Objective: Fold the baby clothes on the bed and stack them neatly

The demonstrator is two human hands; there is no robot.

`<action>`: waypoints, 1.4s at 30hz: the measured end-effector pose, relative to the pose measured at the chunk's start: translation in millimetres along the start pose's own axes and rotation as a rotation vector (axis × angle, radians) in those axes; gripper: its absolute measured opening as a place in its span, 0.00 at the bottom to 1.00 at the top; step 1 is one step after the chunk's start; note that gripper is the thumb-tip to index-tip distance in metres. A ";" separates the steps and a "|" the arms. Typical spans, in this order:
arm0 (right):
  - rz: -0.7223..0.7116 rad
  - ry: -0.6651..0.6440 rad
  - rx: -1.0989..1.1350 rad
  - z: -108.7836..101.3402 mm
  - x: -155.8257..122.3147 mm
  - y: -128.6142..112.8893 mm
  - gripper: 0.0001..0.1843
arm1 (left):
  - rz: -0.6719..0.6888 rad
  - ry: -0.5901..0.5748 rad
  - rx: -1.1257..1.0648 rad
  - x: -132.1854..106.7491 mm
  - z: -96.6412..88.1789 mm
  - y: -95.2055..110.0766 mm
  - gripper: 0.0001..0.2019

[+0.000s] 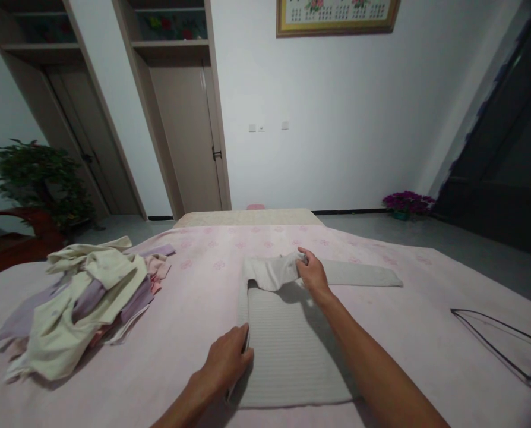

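A pale grey ribbed sweater (283, 345) lies flat on a pink bed sheet (417, 333) in front of me. Its left sleeve is folded across the top, and its right sleeve (363, 274) stretches out to the right. My left hand (227, 359) pinches the sweater's left edge about halfway down. My right hand (312, 274) grips the folded sleeve cloth near the collar, fingers closed on it.
A heap of cream, lilac and pink clothes (82, 303) lies on the left of the bed. A dark wire hanger (501, 342) rests at the right edge. Beyond the bed are a grey floor, wardrobe doors (189, 137), a potted plant (43, 178) and purple flowers (408, 203).
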State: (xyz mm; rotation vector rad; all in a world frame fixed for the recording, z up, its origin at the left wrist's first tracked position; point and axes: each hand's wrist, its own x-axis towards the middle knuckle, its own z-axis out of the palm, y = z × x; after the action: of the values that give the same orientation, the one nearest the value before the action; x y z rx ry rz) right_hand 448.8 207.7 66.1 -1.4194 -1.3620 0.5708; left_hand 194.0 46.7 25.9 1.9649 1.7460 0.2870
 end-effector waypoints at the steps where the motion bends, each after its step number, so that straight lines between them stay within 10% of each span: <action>1: -0.015 0.015 -0.069 -3.9 1.2 1.1 0.28 | 0.018 -0.005 -0.033 1.0 -0.5 -1.0 0.21; 5: -0.004 0.020 -0.229 -12.5 1.9 7.3 0.27 | 0.099 -0.023 -0.206 17.8 -10.1 -13.9 0.14; 12: -0.155 -0.058 -0.215 -6.6 -13.8 0.7 0.26 | -0.010 0.293 -0.574 102.8 -33.2 -35.9 0.21; 21: -0.394 -0.059 -0.228 -16.1 -28.4 -34.6 0.27 | -0.035 0.198 -0.412 151.8 -26.2 -20.6 0.17; 30: -0.911 -0.615 -0.474 0.6 -107.1 -37.9 0.26 | -0.002 0.142 -0.068 167.7 -32.6 -9.5 0.18; 36: -0.685 -0.680 -0.495 15.2 -141.1 -4.4 0.27 | 0.078 0.113 -0.058 153.7 -45.5 -14.5 0.15; 42: -0.499 -0.529 -0.297 19.5 -143.7 24.4 0.26 | 0.066 0.026 -0.068 62.7 -55.2 -32.0 0.15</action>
State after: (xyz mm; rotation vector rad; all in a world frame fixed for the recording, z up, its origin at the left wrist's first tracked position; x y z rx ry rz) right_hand 407.5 86.8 -6.7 -1.1187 -2.2155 0.4339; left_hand 150.4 121.9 47.3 1.9810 1.6667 0.3909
